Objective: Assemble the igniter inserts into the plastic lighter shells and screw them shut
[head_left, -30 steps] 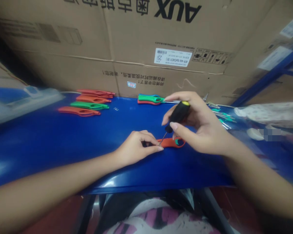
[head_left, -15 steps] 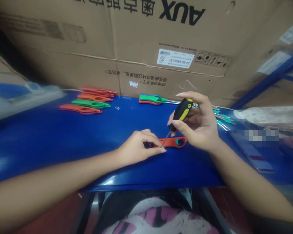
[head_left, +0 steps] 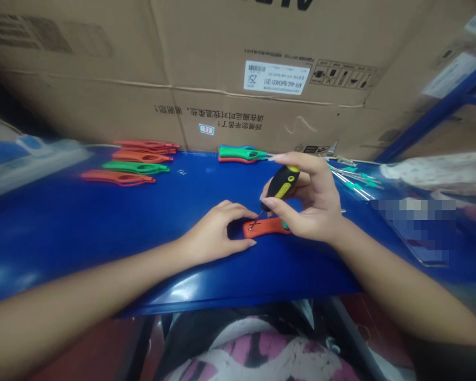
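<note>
An orange plastic handle piece (head_left: pixel 264 226) lies on the blue table (head_left: pixel 83 222) in front of me. My left hand (head_left: pixel 216 233) is closed around its left end, thumb and fingers pinching beside it. My right hand (head_left: pixel 307 198) grips a black and yellow screwdriver (head_left: pixel 280 185), tilted, with its thin tip touching the left part of the orange piece.
Several orange and green handle pieces (head_left: pixel 130 161) lie in a row at the back left. A green piece stacked on a red one (head_left: pixel 240 154) sits at the back centre. Thin metal parts with teal bits (head_left: pixel 355 180) lie at the right. A large cardboard box (head_left: pixel 238 69) stands behind the table.
The screwdriver has tilted lower and its tip has moved left along the orange piece. My right hand now covers the ringed right end of the piece. The view has shifted downward.
</note>
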`<state>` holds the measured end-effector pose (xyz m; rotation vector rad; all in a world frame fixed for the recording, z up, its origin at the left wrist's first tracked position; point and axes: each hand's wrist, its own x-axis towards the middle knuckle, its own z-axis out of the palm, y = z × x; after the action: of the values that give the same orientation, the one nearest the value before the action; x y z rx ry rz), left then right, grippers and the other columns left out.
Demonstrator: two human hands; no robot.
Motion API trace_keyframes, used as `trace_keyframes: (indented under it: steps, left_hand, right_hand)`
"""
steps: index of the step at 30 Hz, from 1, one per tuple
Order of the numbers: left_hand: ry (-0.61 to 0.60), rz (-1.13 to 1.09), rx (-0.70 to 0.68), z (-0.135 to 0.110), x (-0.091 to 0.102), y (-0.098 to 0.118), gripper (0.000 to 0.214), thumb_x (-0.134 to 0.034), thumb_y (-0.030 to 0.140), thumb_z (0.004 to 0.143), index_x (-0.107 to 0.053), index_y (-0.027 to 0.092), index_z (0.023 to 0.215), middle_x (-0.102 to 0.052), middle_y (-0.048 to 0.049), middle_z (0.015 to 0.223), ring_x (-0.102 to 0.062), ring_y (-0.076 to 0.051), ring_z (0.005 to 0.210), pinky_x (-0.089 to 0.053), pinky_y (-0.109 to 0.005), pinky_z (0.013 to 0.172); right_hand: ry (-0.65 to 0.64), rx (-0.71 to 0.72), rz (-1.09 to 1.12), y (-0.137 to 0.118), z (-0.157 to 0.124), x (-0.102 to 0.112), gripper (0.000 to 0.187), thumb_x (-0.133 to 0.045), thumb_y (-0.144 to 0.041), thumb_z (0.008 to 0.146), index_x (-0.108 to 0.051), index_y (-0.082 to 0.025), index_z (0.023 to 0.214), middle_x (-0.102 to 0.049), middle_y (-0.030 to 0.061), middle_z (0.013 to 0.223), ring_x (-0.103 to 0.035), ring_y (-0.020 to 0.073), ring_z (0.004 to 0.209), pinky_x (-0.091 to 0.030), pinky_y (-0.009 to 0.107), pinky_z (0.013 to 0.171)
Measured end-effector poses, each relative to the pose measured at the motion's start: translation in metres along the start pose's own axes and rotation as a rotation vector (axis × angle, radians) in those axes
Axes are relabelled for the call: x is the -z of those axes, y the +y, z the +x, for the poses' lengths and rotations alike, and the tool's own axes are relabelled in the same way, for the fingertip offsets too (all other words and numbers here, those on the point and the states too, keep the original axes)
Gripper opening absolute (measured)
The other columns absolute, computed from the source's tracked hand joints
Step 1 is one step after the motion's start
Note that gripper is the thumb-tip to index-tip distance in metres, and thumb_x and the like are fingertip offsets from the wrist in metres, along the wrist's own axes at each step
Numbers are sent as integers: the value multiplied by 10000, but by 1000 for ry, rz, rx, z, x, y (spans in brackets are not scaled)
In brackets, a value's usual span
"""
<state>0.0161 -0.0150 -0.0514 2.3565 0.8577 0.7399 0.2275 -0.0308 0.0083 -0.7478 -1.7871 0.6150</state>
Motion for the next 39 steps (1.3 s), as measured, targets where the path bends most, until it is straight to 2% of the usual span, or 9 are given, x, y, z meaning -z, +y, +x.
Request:
trace_keyframes:
  steps: [5, 11, 18, 22, 26, 28, 31, 36, 39]
  left_hand:
    - [0, 14, -14, 0, 0, 2, 403, -773, 258, 781, -674, 204, 1168, -715, -61, 1151, -627, -251, 1092, -483, -416, 985]
    - [-2, 6, -11, 1, 0, 2, 380, -768, 259, 784, -682, 203, 1150, -724, -61, 1133, -634, -251, 1076, -488, -418, 978]
    - [-12, 20, -12, 1, 0, 2, 404, -757, 229, 774, -679, 189, 1169, -715, -69, 1129, -627, -255, 1056, -493, -421, 963]
    - [-9, 22, -23, 1, 1, 4, 373, -747, 226, 789, -690, 178, 1154, -723, -72, 1108, -638, -250, 1038, -499, -420, 961]
    - [-19, -13, -28, 2, 1, 6, 365, -720, 224, 818, -687, 185, 1180, -727, -77, 1125, -662, -241, 1036, -520, -405, 956]
    - [-25, -30, -27, 2, 0, 5, 355, -709, 211, 826, -687, 186, 1179, -723, -83, 1152, -668, -243, 1059, -526, -399, 961]
    - [-25, -42, -34, 1, -1, 5, 349, -708, 208, 828, -687, 186, 1175, -727, -86, 1156, -675, -246, 1076, -528, -400, 970]
    - [-25, -44, -43, 1, -1, 5, 374, -695, 214, 853, -667, 171, 1224, -720, -92, 1173, -675, -235, 1078, -533, -393, 974]
    - [-21, -35, -53, 0, -2, 3, 369, -701, 205, 854, -669, 166, 1219, -727, -87, 1153, -675, -230, 1072, -535, -387, 967]
  right_hand:
    - [-60, 79, -25, 2, -1, 1, 534, -752, -192, 814, -552, -301, 1296, -648, 52, 1269, -715, 168, 820, -642, 307, 647]
    - [-61, -4, 42, 3, -2, 1, 544, -807, -224, 767, -590, -304, 1260, -640, 46, 1316, -717, 173, 844, -639, 311, 681]
    - [-102, 12, -7, 7, -2, -1, 515, -780, -235, 798, -603, -317, 1274, -649, 33, 1297, -717, 173, 869, -635, 307, 734]
    - [-137, -34, 65, 0, 2, 1, 531, -764, -242, 813, -599, -299, 1315, -673, 37, 1228, -720, 185, 923, -625, 302, 773]
    - [-172, -68, 81, -3, 6, 4, 518, -737, -250, 843, -598, -305, 1340, -676, 43, 1231, -709, 182, 892, -613, 283, 700]
    - [-123, -28, -9, -1, 5, 5, 498, -784, -275, 802, -647, -320, 1278, -664, 40, 1263, -695, 182, 860, -602, 275, 650]
    - [-40, 58, -175, 3, 4, 6, 475, -832, -338, 754, -694, -333, 1208, -674, 34, 1255, -671, 193, 837, -606, 301, 667]
    - [-161, 68, -118, 2, 7, 9, 436, -553, -358, 986, -542, -303, 1418, -667, 53, 1263, -670, 139, 747, -602, 292, 639]
    - [-85, 208, -223, 3, 9, 10, 370, -648, -368, 936, -642, -259, 1289, -704, 56, 1159, -643, 131, 703, -588, 290, 628]
